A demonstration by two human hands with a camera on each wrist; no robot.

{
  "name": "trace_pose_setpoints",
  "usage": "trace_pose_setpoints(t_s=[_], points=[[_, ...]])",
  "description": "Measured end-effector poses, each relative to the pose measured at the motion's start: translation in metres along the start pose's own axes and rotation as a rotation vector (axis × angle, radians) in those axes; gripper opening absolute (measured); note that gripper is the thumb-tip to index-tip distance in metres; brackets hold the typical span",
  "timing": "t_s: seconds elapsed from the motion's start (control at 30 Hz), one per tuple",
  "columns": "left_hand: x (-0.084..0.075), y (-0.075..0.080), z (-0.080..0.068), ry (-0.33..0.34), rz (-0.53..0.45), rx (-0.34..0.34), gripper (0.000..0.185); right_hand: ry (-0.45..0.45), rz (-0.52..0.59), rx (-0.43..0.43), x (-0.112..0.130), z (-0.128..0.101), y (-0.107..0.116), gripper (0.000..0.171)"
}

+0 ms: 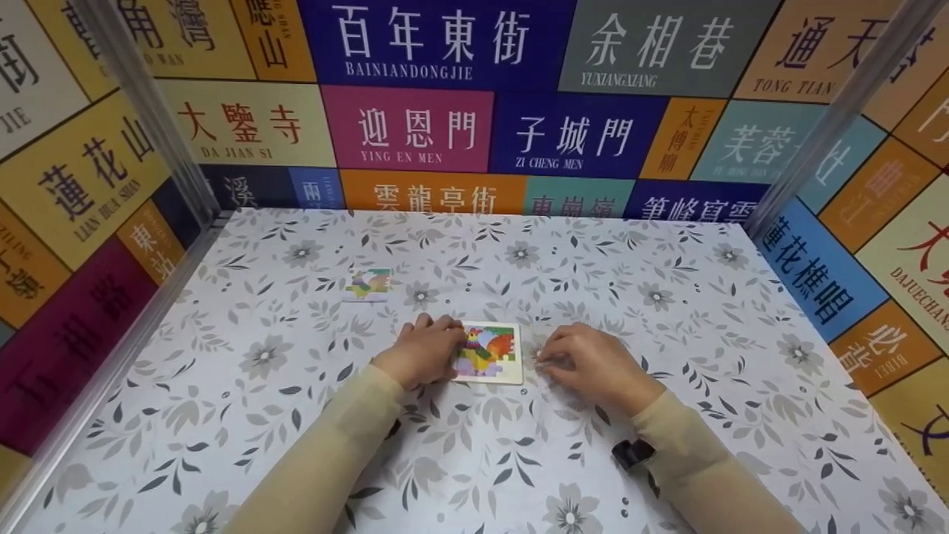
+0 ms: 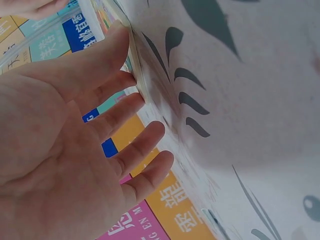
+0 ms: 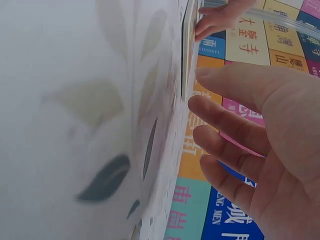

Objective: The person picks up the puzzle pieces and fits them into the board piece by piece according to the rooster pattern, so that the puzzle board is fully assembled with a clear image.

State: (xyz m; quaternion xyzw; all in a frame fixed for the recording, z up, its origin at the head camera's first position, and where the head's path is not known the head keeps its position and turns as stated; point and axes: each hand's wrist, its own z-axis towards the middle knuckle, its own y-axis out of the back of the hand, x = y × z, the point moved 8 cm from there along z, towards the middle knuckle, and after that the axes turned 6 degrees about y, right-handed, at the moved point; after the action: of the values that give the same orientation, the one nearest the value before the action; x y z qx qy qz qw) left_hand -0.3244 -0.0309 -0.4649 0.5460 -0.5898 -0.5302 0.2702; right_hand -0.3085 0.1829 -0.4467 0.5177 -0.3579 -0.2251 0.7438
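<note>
A small jigsaw puzzle board (image 1: 510, 374) with a colourful rooster picture and a pale border lies flat on the table in the head view. My left hand (image 1: 422, 351) grips its left side, the thumb near the lower corner and fingers along the edge. In the left wrist view, the thumb and first fingers (image 2: 119, 111) meet the board's edge (image 2: 135, 55), while the other fingers spread away. To the right of the board, my right hand (image 1: 591, 363) hovers apart from it with fingers loosely bent. The right wrist view shows nothing between that thumb and the fingers (image 3: 225, 117).
A jigsaw section (image 1: 367, 285) with similar colours lies farther back, to the left. The table has a white floral cloth (image 1: 474, 452). Panels (image 1: 415, 130) with street-name lettering wall off the back and both sides, with clear posts (image 1: 797, 126) at the corners.
</note>
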Motion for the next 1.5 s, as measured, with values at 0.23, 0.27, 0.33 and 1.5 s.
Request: trace_pose_setpoints(t_s=[0.23, 0.27, 0.33, 1.5], points=[[0.001, 0.003, -0.002, -0.009, -0.002, -0.021, 0.050, 0.006, 0.001, 0.000, -0.008, -0.006, 0.005, 0.013], [0.000, 0.004, -0.002, -0.016, 0.001, -0.029, 0.050, 0.007, 0.001, 0.001, -0.008, -0.006, 0.005, 0.013], [-0.001, 0.005, -0.002, -0.025, 0.004, -0.038, 0.050, 0.004, -0.004, 0.003, -0.009, -0.008, 0.005, 0.013], [-0.001, 0.000, -0.002, -0.011, 0.013, -0.020, 0.052, -0.118, -0.049, -0.012, -0.029, -0.041, 0.016, 0.011]])
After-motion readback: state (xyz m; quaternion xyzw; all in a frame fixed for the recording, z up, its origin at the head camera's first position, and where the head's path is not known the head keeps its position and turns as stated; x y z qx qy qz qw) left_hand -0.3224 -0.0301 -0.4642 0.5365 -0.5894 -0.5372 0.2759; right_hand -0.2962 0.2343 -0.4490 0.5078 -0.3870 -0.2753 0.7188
